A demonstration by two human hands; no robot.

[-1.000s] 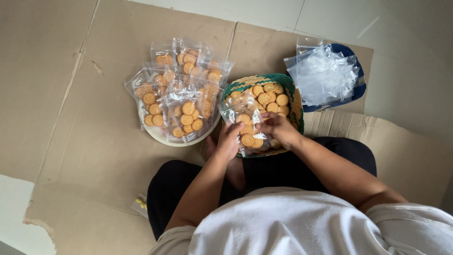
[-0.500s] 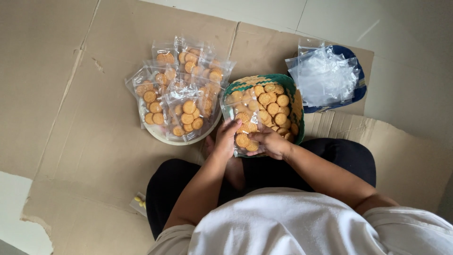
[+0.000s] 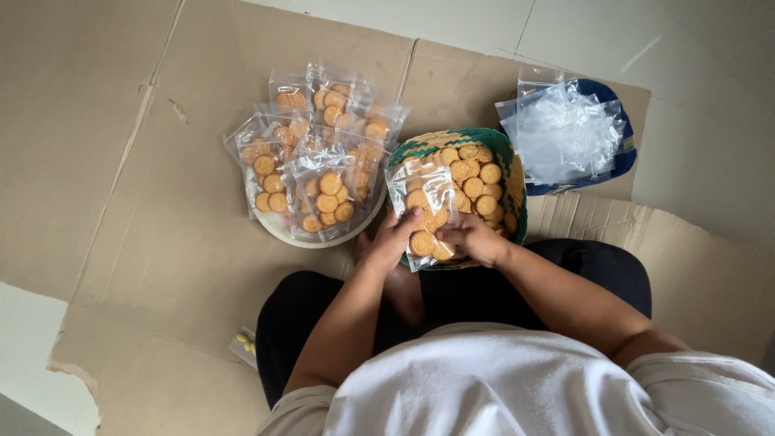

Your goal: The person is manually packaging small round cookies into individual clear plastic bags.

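Both hands gripped one clear biscuit bag (image 3: 425, 211) over the green basket (image 3: 514, 173): my left hand (image 3: 393, 239) closed on its left edge, right hand (image 3: 476, 239) pinching the near end. Long axis ran away from me.

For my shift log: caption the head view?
Both hands hold a clear bag of biscuits over a woven basket.
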